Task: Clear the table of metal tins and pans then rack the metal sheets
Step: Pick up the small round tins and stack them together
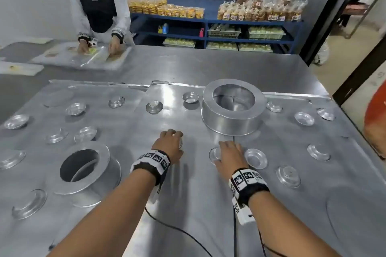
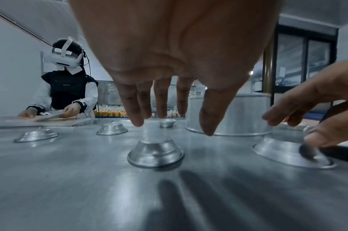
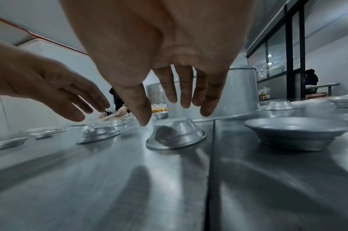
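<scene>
Left hand (image 2: 169, 51) above an upturned small tin (image 2: 155, 154) near the surface's (image 1: 188, 204) middle, fingers (image 2: 135, 109) straight and spread, gripping nothing. Right hand (image 3: 159, 46) likewise over a second upturned tin (image 3: 176, 136), fingers loose, not touching. Just right of it, an upright tin (image 3: 296, 132). Behind, toward the far edge, a large round pan (image 1: 234, 106). More tins scattered across both sheets.

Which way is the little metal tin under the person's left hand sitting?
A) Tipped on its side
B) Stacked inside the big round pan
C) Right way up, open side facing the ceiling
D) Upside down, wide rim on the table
D: in the left wrist view the small tin stands with its wide rim flat on the table and its narrow base up, below the left hand.
</scene>
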`<state>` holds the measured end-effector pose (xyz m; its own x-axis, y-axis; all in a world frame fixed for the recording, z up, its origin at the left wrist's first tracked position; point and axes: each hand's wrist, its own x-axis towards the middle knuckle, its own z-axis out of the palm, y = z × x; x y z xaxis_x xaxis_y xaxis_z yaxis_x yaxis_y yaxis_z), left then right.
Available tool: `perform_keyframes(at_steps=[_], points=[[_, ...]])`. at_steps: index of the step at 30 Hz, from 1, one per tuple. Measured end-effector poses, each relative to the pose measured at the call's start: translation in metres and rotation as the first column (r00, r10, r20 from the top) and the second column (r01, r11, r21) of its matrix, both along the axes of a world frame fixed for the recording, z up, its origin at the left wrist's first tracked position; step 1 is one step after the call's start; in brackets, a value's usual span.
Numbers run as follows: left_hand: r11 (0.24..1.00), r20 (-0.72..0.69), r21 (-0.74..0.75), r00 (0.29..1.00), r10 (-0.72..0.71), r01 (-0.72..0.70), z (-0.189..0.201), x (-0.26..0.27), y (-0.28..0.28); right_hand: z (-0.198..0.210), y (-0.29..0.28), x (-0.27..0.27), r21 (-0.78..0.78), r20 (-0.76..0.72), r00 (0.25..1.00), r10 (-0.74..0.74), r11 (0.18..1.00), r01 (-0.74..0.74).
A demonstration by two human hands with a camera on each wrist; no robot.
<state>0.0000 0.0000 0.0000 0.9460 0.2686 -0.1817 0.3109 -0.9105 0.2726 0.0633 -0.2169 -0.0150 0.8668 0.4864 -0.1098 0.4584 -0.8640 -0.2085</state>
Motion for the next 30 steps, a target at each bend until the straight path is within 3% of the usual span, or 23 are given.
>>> perform_keyframes(at_steps=[5,11,18,23,27,30], points=[[0.991,-0.153,0.072,0.981,0.119,-0.109,-0.016,0.022,0.015,-0.013,0.007,0.014,0.009,-0.059,0.995,-0.086,0.996,0.087],[0.994,-0.232,0.085,0.969,0.081,-0.063,-0.022,0.036,0.024,-0.018,0.008,0.016,-0.016,-0.092,0.990,-0.104,0.995,0.103],[0.995,-0.233,0.098,0.973,0.004,0.019,-0.011,0.036,0.017,-0.012,0.017,0.004,0.020,0.024,0.987,-0.156,0.988,0.156],[0.991,-0.168,0.098,0.983,-0.074,0.091,0.002,0.026,0.007,-0.002,0.013,-0.010,0.131,0.028,0.979,-0.202,0.972,0.197],[0.990,-0.065,-0.105,0.993,-0.096,0.089,0.016,0.007,0.001,0.008,0.009,-0.033,0.283,0.061,0.972,-0.226,0.938,0.200],[0.927,0.061,-0.374,0.998,0.008,0.015,0.021,-0.015,-0.004,0.016,0.006,-0.053,0.424,0.093,0.967,-0.239,0.888,0.179]])
